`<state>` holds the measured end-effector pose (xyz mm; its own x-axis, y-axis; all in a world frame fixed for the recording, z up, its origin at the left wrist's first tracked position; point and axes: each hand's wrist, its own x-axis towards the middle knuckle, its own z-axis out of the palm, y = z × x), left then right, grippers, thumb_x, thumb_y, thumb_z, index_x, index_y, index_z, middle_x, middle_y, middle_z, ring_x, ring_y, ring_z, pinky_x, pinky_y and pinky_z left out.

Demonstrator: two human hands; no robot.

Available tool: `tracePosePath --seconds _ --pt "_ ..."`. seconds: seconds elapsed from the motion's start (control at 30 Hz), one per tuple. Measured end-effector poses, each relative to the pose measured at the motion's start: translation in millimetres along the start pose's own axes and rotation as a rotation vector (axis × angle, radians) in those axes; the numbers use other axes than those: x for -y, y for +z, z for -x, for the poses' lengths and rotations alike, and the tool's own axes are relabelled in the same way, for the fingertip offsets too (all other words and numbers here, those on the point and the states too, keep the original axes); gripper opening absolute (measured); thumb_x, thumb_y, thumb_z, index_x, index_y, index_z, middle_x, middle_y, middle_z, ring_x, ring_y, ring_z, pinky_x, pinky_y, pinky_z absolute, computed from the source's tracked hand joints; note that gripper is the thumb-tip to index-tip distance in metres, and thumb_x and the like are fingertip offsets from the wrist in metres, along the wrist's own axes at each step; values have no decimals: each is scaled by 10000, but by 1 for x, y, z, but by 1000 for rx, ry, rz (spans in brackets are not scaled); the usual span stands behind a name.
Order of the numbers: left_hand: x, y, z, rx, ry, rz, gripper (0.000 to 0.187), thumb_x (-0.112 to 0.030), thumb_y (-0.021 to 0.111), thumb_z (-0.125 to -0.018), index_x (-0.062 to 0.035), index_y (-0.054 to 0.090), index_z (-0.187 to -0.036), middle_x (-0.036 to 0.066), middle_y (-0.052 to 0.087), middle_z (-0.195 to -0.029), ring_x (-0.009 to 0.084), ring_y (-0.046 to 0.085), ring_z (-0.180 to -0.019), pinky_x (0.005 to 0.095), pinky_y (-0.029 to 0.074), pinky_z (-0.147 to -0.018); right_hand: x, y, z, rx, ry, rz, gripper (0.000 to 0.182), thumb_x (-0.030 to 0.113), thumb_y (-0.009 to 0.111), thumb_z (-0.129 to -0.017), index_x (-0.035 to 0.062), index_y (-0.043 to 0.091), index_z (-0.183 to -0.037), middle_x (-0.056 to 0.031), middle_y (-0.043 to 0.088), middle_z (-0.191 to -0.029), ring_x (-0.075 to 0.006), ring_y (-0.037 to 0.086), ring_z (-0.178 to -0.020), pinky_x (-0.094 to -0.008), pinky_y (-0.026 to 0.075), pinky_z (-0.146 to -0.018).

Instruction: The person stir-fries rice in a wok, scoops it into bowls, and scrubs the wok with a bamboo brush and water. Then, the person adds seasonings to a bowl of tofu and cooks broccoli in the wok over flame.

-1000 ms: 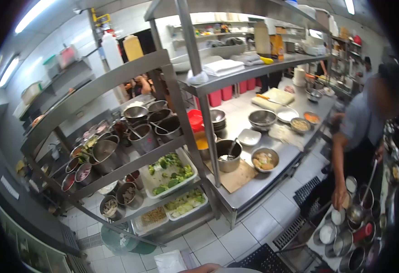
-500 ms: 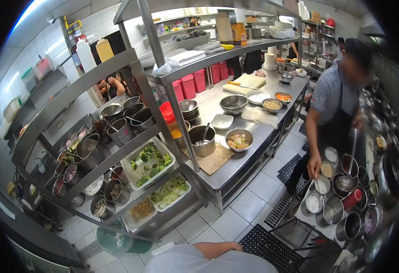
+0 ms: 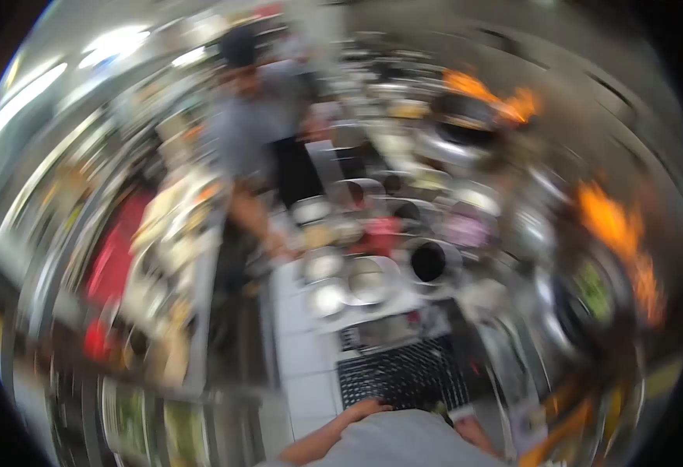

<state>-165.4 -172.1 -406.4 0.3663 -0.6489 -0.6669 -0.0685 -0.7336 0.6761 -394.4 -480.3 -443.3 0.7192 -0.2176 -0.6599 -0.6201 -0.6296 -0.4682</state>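
Note:
My left hand [image 3: 369,407] is low in the view, at the front of my light-coloured clothing [image 3: 408,440], its fingers blurred. On the other side of that clothing, my right hand [image 3: 470,426] is near a pale, blurred item [image 3: 464,414]; whether it holds this is unclear. Beyond both hands lies a black perforated floor mat [image 3: 404,377]. Past the mat, a group of round containers stands together, among them one with white contents [image 3: 328,299] and one with dark contents [image 3: 429,263].
A person [image 3: 256,117] in grey stands beyond the containers at the left, an arm reaching toward them. Flames rise at a pan [image 3: 466,117] and beside another pan with green food [image 3: 593,289] on the right. A steel counter [image 3: 211,311] runs along the left.
The view has swung right toward the stoves and blurred. The co-worker and containers now appear further left, and flames have come into view. Both my hands now show at the bottom.

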Motion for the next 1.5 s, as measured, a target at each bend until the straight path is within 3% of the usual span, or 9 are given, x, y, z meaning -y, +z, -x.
tracePosePath --seconds 0.23,0.57,0.73,0.83,1.03,1.17,1.23,1.33,1.5 --pt "-197 -42 32 -7 109 -104 463 -360 628 -863 -22 609 -1178 206 632 -1130 294 599 -1089 339 468 -893 123 -109 89 -164 -288 -376 325 304 571 -873 86 609 -1111 -160 658 -983 -311 635 -922 -416 496 -792" --pt "-523 -5 -49 -518 1388 -591 370 -178 683 -819 -23 588 -1141 217 579 -1134 394 519 -1070 417 414 -933 111 -206 187 -618 -262 -551 315 287 597 -901 55 620 -1113 -139 666 -984 -232 654 -857 -351 510 -756" --pt "-524 18 -91 -379 1365 -611 215 -172 681 -814 -18 565 -911 158 546 -853 363 506 -834 444 410 -750 37 -259 293 -1507 451 -420 230 142 594 -877 42 605 -1085 -165 638 -1015 -308 629 -902 -379 500 -787" --pt "-530 15 -88 -384 1358 -587 202 -160 674 -819 -19 563 -913 149 540 -833 352 504 -822 441 407 -743 -45 -235 333 -1464 912 142 324 160 642 -825 19 556 -1104 -233 602 -1038 -416 572 -973 -490 455 -841" --pt "-518 -14 -59 -523 1428 -631 397 -204 702 -798 -9 590 -1125 203 575 -1095 374 539 -1051 412 440 -883 -96 -215 343 -1209 1178 -237 284 162 657 -781 -8 508 -953 -244 606 -830 -485 572 -859 -541 453 -769" --pt "-463 -71 -23 -273 1160 -433 475 -183 740 -779 -4 569 -1185 214 557 -1190 379 543 -1101 413 442 -934 -106 -213 337 -1235 979 97 221 155 617 -823 6 513 -949 -164 587 -693 -388 601 -646 -484 488 -599" --pt "-423 -92 -12 -202 1050 -385 453 -178 741 -780 3 582 -1165 205 568 -1184 368 553 -1096 394 450 -923 -60 -244 323 -1144 683 -832 337 139 591 -877 45 523 -1193 -77 588 -712 -193 562 -560 -342 460 -483" --pt "-382 -111 0 -164 847 -356 427 -171 740 -780 6 598 -1142 195 584 -1163 357 572 -1067 382 457 -914 9 -320 283 -1055 150 -1243 420 93 563 -894 74 467 -1302 -11 533 -721 -66 440 -487 -225 365 -393" --pt "-374 -141 25 -191 793 -235 409 -172 738 -780 2 607 -1127 195 599 -1140 353 594 -1028 379 468 -895 88 -480 148 -913 -220 -1244 439 57 566 -870 61 449 -1293 -7 524 -765 -68 470 -501 -235 371 -364"
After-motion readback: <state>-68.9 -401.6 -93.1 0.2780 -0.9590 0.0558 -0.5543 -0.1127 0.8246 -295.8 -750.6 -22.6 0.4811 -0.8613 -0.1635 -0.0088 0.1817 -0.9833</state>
